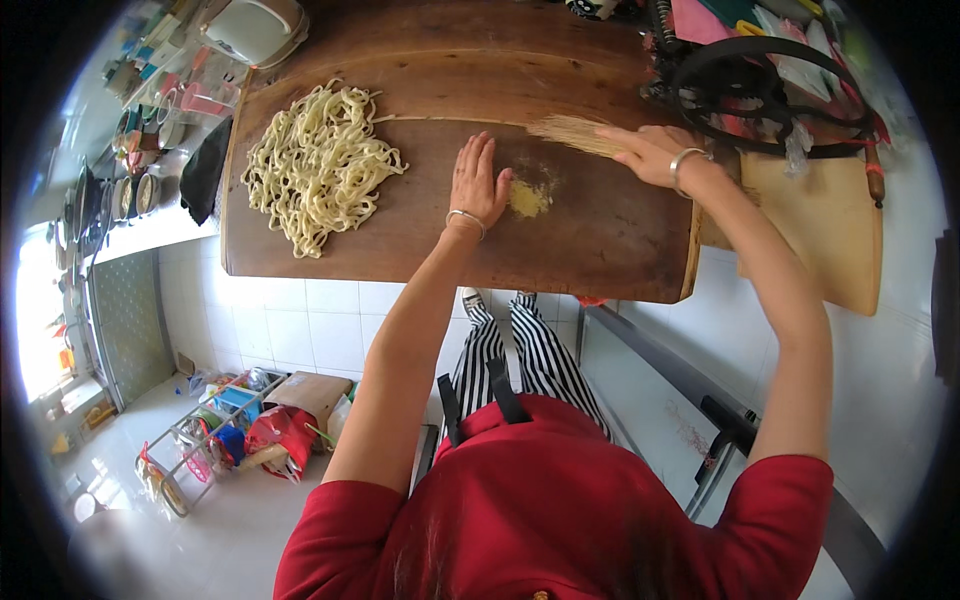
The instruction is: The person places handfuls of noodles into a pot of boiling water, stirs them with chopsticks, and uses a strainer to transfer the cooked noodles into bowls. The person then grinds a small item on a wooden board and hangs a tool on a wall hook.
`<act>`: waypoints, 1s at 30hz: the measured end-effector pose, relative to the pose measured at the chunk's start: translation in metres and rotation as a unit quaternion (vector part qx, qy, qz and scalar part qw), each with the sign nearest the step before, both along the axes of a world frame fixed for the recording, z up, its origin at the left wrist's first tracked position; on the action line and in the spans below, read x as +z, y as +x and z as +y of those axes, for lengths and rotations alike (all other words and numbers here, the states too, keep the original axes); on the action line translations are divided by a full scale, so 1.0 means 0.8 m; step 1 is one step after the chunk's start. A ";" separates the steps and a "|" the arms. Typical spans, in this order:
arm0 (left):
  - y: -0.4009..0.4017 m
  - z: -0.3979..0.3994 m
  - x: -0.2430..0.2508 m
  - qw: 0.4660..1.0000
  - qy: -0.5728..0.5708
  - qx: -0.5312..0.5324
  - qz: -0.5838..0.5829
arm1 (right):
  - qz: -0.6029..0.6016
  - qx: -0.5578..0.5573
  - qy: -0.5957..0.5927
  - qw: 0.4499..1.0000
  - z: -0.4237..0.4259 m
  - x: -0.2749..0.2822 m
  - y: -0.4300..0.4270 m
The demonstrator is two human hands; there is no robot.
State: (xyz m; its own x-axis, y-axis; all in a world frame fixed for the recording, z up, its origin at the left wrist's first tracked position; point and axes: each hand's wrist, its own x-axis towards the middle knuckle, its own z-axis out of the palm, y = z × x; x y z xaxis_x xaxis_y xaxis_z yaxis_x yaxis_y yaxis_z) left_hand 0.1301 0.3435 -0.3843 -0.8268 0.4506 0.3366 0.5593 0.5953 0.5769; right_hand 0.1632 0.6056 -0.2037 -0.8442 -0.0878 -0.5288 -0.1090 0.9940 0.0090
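Note:
A loose heap of thick pale noodles (319, 165) lies on the left part of the dark wooden board (420, 225). My left hand (478, 184) rests palm down on the board, fingers extended and nothing held, just left of a small patch of yellowish flour or meal (531, 198). My right hand (656, 154) grips a straw hand brush (574, 135) near the board's right end, its bristles pointing left across the wood. Each wrist wears a metal bangle. The brush's handle is hidden under my right hand.
A hand-cranked machine with a black flywheel (772, 49) stands at the back right, with plastic bags around it. A pale board (810, 225) lies beside the table. A rice cooker (251, 31) stands back left, near a black cloth (205, 172). A rack (199, 442) with bags is on the floor.

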 end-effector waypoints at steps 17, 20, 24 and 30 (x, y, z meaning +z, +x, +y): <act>0.001 0.004 0.008 1.000 -0.021 0.000 -0.002 | 0.006 -0.160 -0.115 0.980 0.085 -0.003 0.011; 0.002 0.009 0.010 1.000 -0.008 -0.001 -0.009 | 0.034 -0.232 -0.121 0.964 0.069 -0.102 0.010; -0.001 0.007 0.006 1.000 -0.008 0.008 -0.002 | -0.020 -0.145 -0.127 0.981 -0.008 -0.115 0.037; 0.002 0.004 0.012 1.000 -0.013 0.010 -0.019 | 0.177 -0.045 -0.229 0.956 0.032 -0.110 -0.040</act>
